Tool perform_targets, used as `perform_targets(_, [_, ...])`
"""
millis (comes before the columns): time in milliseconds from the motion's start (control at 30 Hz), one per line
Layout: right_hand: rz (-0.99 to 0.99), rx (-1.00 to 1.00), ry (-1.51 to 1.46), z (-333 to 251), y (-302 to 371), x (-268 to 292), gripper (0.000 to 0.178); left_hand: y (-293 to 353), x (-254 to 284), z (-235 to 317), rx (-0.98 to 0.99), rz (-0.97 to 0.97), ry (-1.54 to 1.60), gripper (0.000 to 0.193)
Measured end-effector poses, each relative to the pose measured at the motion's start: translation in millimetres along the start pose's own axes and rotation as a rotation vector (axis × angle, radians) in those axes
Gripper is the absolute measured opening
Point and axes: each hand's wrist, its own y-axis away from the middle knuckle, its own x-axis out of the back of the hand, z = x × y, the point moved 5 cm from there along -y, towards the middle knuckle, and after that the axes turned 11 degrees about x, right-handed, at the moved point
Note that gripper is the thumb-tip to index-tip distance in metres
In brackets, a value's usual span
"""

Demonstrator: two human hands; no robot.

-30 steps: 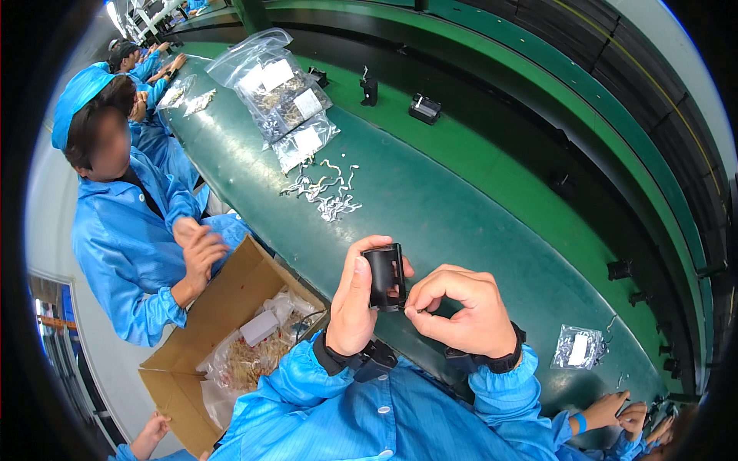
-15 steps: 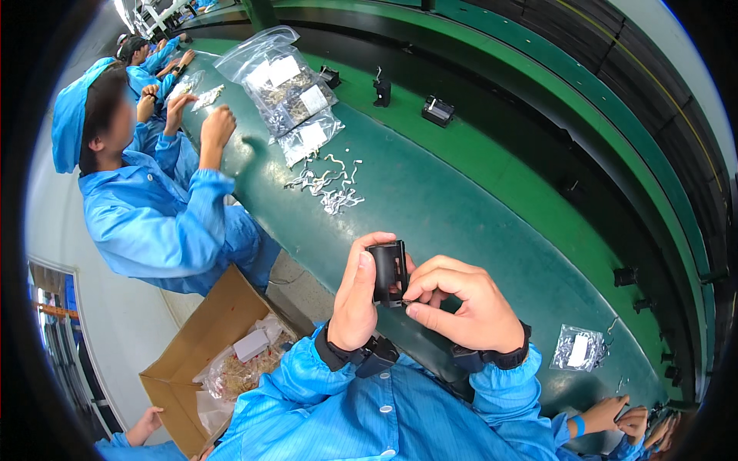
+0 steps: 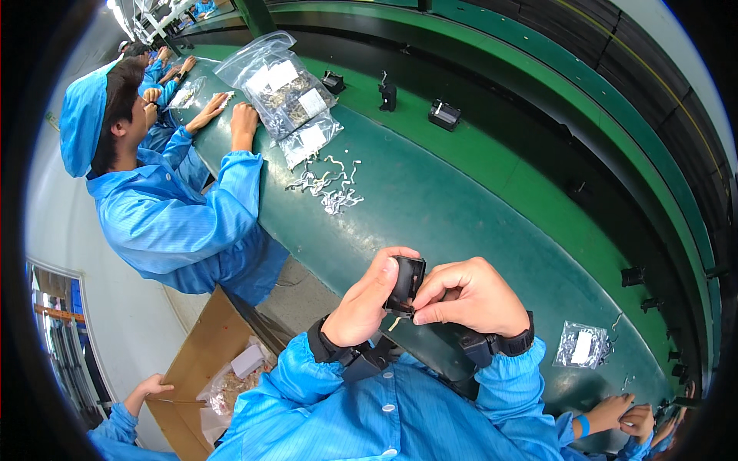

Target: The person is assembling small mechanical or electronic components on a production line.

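Observation:
My left hand [image 3: 361, 307] is wrapped round a small black plastic housing [image 3: 406, 281], thumb along its left side. It tilts over the table's near edge. The thumb and fingers of my right hand [image 3: 470, 300] are pinched together at the housing's lower right edge. What lies between those fingertips is too small to make out. A short pale strip [image 3: 395, 323] sticks out below the housing. Beyond my hands, a loose pile of thin, bent, silvery-white strips [image 3: 330, 188] lies on the green table [image 3: 430, 200].
Clear bags of small parts [image 3: 288, 88] lie beyond the pile; a smaller bag [image 3: 580, 346] is at right. Black housings [image 3: 444, 114] stand on the green-and-black conveyor [image 3: 515, 161]. A co-worker [image 3: 169, 200] sits at left, near an open cardboard box [image 3: 188, 346]. Another person's hands [image 3: 615, 415] are at lower right.
My hands and the housing have moved slightly right and nearer, and the housing has tilted. The pale strip now shows below it. The co-worker at left has lowered their hands to the table.

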Motion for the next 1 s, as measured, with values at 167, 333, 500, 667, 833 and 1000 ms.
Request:
perform_targets(167, [0.008, -0.157, -0.081, 2, 0, -3, 0.019, 0, 0, 0, 0.141, -0.050, 0.005, 0.052])
perform_targets(333, [-0.048, 0.022, -0.019, -13, -3, -3, 0.022, -2, -4, 7, 0.166, -0.071, -0.023, 0.052])
perform_targets(500, [-0.104, -0.058, -0.073, -15, 2, -2, 0.022, -6, -8, 8, 0.170, -0.073, -0.081, 0.051])
perform_targets(667, [-0.071, 0.024, -0.159, -16, 7, -1, 0.022, -14, -6, -1, 0.225, -0.127, -0.024, 0.052])
perform_targets(833, [-0.057, 0.038, -0.099, -14, 7, 0, 0.017, -12, -13, 9, 0.099, -0.123, -0.227, 0.054])
perform_targets(1000, [-0.065, -0.078, -0.005, -10, 6, -2, 0.017, -13, -10, 2, 0.049, -0.089, -0.275, 0.054])
